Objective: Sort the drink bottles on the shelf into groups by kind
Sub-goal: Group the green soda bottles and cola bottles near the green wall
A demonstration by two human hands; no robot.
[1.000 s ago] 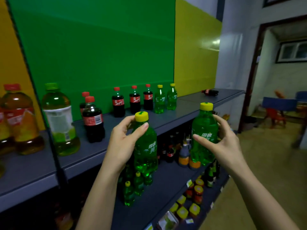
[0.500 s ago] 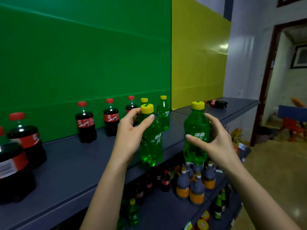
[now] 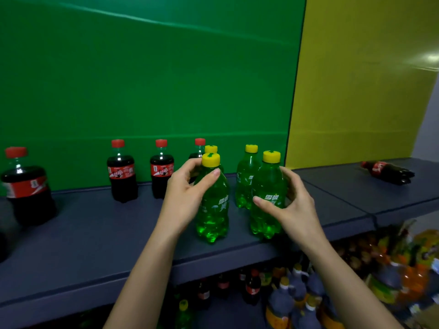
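Where they hung before, both green bottles (image 3: 212,207) now reach the shelf (image 3: 95,233).

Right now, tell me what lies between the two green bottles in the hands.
Head view: only bare shelf between left-hand bottle and right-hand bottle; another green bottle stands behind the gap.

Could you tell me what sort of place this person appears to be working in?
Probably a small shop or a mock-up of one: a long grey shelf carries rows of cola bottles and green soda bottles, and a lower shelf is crowded with more bottled drinks.
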